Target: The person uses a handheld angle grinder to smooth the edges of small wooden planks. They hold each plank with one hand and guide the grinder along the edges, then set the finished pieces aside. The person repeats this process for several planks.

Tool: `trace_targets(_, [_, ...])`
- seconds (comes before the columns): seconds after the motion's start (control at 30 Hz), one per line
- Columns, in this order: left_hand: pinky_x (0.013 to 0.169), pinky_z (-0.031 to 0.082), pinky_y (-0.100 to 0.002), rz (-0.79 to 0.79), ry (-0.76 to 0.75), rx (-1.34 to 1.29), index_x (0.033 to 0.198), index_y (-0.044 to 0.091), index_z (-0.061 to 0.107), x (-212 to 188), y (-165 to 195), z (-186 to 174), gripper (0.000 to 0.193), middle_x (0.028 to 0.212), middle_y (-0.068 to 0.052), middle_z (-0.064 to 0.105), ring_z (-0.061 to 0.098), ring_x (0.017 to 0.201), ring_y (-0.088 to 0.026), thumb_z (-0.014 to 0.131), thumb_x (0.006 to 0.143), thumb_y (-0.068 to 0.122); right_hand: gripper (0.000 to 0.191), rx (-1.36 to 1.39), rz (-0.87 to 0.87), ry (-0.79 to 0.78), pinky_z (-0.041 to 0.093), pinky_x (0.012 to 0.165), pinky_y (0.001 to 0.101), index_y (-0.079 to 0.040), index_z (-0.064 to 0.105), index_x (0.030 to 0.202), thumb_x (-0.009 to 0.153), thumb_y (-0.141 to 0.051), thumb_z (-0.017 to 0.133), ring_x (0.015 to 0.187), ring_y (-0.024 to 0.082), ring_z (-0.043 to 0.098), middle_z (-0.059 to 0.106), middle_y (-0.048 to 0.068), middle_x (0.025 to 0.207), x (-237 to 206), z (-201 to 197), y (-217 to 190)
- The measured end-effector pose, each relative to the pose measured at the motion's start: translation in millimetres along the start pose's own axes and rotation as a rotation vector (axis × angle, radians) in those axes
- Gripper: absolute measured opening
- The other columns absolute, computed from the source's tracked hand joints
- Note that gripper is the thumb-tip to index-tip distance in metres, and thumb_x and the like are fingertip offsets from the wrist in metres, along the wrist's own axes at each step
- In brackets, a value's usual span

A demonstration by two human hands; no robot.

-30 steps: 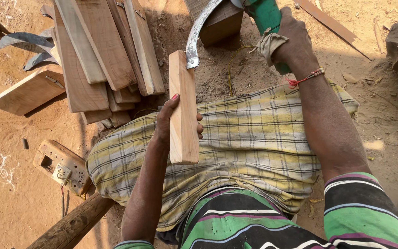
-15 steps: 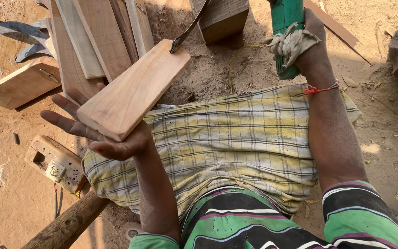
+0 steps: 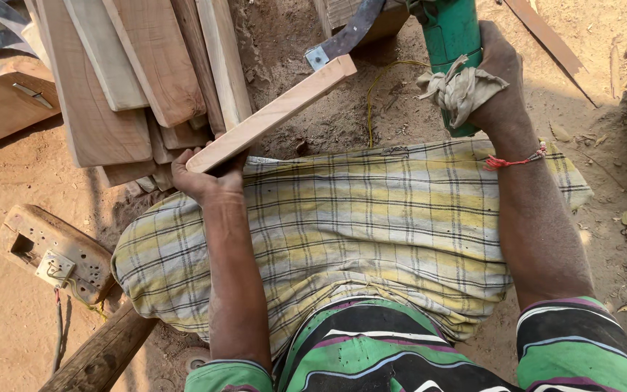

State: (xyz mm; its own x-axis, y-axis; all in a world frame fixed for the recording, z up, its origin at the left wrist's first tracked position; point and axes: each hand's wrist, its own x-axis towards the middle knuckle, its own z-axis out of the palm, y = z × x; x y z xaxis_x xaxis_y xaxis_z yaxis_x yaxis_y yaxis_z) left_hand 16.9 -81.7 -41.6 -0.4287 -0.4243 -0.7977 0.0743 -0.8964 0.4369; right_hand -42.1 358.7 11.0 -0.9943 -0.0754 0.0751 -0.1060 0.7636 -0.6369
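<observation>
Far left on the dirt floor: wooden block with a socket [image 3: 52, 250]. Above it, stacked planks [image 3: 121, 80]. Left hand [image 3: 205, 178], grip clenched on the near end of a pale wooden slat [image 3: 273, 112], tilted up and rightward, far end touching a metal blade [image 3: 342, 36]. Checked cloth [image 3: 371, 232] across the lap. Right hand [image 3: 495, 80], grip clenched around a green power tool [image 3: 451, 36] with a rag [image 3: 459, 91] tied on.

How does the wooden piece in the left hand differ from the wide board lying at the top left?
The wooden piece is narrow, pale and held tilted in the left hand; the wide board is broader, browner and lies flat in a pile. The piece's far end reaches a metal blade; nothing holds the board. Both are bare wood.
</observation>
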Motion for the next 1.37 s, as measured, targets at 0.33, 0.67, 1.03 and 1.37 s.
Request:
trace_targets(0.33, [0.104, 0.048, -0.055, 0.109, -0.322, 0.403, 0.139, 0.004, 0.05, -3, 1, 22, 0.079, 0.131, -0.019, 0.052, 0.052, 0.123, -0.036, 0.079, 0.074, 0.037, 0.074, -0.24, 0.168, -0.132, 0.064, 0.081, 0.0445, -0.009, 0.05, 0.143, 0.085, -0.027, 0.092, 0.096, 0.033, 0.076, 0.075, 0.021, 0.107, 3, -4, -59])
trace_targets(0.67, [0.138, 0.005, -0.052, 1.507, -0.7, 1.649, 0.167, 0.008, 0.002, -54, -23, -6, 0.134, 0.172, -0.024, 0.006, 0.002, 0.163, -0.039, 0.087, 0.083, 0.069, 0.069, -0.359, 0.256, -0.165, 0.065, 0.075, 0.0494, -0.014, 0.045, 0.149, 0.091, -0.021, 0.082, 0.092, 0.041, 0.075, 0.072, 0.027, 0.102, 29, 21, -95])
trace_targets(1.03, [0.053, 0.049, -0.036, 1.921, -0.647, 1.936, 0.1, 0.009, 0.075, 17, -20, 53, 0.058, 0.086, -0.004, 0.069, 0.064, 0.067, -0.016, 0.089, 0.078, 0.06, 0.058, -0.428, 0.225, -0.173, 0.063, 0.077, 0.0528, -0.008, 0.05, 0.131, 0.086, -0.02, 0.085, 0.091, 0.042, 0.075, 0.072, 0.028, 0.1, 27, 12, -102])
trace_targets(1.37, [0.054, 0.048, -0.039, 1.915, -0.648, 1.88, 0.101, 0.004, 0.074, 13, -23, 53, 0.067, 0.086, -0.007, 0.067, 0.064, 0.071, -0.02, 0.089, 0.077, 0.065, 0.056, -0.51, 0.188, -0.175, 0.061, 0.076, 0.0559, -0.008, 0.048, 0.132, 0.09, -0.018, 0.083, 0.088, 0.044, 0.074, 0.071, 0.028, 0.094, 18, 16, -106])
